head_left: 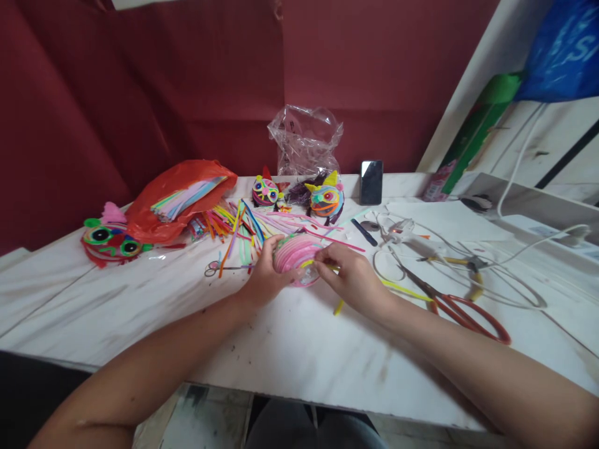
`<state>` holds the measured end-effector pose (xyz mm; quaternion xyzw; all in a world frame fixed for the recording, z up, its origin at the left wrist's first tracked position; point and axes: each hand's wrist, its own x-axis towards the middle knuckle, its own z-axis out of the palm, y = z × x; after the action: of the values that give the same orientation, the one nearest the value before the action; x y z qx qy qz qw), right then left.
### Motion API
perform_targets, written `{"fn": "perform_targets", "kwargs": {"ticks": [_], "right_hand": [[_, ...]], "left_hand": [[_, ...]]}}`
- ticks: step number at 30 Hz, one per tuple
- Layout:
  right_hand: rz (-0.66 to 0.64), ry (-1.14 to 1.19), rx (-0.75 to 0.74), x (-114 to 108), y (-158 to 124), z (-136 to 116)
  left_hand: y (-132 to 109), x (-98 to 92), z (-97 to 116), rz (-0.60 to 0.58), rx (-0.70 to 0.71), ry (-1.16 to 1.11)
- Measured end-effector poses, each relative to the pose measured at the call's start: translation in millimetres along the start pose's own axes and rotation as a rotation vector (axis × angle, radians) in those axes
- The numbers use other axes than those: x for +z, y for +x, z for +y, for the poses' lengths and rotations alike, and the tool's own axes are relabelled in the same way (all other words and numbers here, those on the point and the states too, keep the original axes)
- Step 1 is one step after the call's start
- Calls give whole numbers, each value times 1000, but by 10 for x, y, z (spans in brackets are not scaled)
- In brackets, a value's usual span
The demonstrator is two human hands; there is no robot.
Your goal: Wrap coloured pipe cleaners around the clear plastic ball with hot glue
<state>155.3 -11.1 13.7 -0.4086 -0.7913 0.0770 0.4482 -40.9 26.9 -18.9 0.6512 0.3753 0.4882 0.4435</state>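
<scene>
Ball (296, 254), one, pink, striped; above the near middle of the table (299, 349), between the two hands. Left hand (270, 274): curved round the ball's left side, thumb low on it. Right hand (346, 271): fingertips pinched together on a yellow strip (307, 264) against the ball's right side.

Writing: blue bag (561, 53), upper right, white letters, a large "S" readable, the next cut off by the picture's edge. Clear bag (306, 140), small dark print, too small to read. Green box (484, 128), pink lower end, its lettering too blurred to read. Phone (371, 183), propped upright, dark screen, no legible text.

Also on the table: three decorated heads, one blue and orange (326, 201), one small and pink (266, 191), one red and green (112, 240); red bag (180, 187) of pale stems (187, 198); orange-handled scissors (472, 315), blades apart, beside a white cable (519, 299); pliers (475, 265).
</scene>
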Motion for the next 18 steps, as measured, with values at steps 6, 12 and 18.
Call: {"fn": "perform_targets", "kwargs": {"ticks": [6,12,18], "right_hand": [[0,-32,-25,5,-10,-21],[-10,-5,70,35,-39,-54],[-7,66,121,1,14,-16]], "left_hand": [[-4,1,19,-3,30,-23],[-9,31,57,69,-51,12],[1,23,61,115,-64,-36]]}}
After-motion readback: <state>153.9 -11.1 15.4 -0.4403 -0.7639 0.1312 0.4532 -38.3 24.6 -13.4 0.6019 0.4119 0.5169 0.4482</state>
